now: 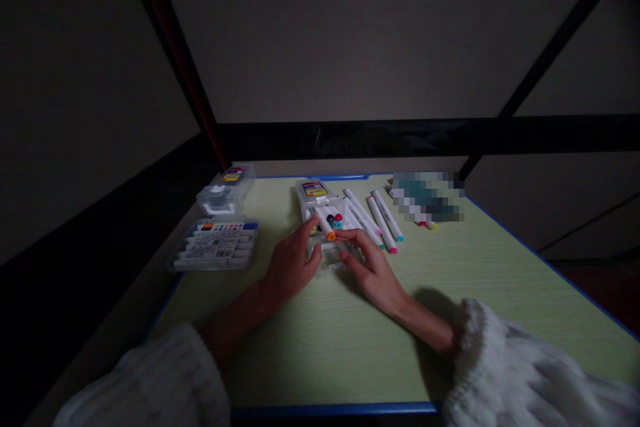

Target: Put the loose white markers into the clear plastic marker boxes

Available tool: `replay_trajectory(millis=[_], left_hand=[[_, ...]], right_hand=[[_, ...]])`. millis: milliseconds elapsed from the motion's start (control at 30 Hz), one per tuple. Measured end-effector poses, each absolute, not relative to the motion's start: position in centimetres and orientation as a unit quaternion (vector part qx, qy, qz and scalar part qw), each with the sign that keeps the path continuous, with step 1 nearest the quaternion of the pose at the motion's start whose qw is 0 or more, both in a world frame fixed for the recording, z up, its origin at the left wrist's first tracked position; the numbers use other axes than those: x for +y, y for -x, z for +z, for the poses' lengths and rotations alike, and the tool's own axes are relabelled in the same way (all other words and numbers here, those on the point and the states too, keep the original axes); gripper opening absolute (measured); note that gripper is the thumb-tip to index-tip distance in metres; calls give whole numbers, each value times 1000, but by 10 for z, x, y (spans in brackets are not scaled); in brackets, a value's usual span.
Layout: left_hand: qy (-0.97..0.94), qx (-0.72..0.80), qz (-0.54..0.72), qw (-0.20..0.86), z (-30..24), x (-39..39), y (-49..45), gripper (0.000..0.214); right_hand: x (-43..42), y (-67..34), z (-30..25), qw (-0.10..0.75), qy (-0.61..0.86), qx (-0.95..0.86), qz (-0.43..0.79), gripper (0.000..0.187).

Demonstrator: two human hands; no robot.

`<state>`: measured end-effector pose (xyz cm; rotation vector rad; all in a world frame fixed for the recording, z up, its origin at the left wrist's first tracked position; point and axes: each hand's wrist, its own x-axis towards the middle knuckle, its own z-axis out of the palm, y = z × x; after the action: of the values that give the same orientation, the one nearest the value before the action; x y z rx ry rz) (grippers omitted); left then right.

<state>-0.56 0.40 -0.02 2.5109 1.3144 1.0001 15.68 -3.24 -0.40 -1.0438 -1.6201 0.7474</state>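
A white marker with an orange end (325,225) slants in front of the middle clear plastic case (306,203). My left hand (291,269) holds it at its left side with the fingers; part of that grip is hidden. Close to the orange end, the fingertips of my right hand (373,273) seem to touch it, with thumb and fingers apart. Inside the case several marker ends show, among them a black one (330,219) and a red one (339,217). The case's clear lid or lower flap (333,255) lies open on the table between my hands.
Several white markers (385,220) lie loose right of the case. Farther right is a blurred-out patch (425,197) with pen ends beside it. At left, a flat case full of markers (215,245) lies before another clear case (227,190). The green table (340,353) has blue edges.
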Motion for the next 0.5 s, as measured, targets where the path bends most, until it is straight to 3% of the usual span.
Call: replay_trajectory(millis=[500], left_hand=[[-845, 412, 330, 91, -3, 6, 5, 53]], right_hand=[[-32, -156, -4, 506, 446, -679, 289, 33]])
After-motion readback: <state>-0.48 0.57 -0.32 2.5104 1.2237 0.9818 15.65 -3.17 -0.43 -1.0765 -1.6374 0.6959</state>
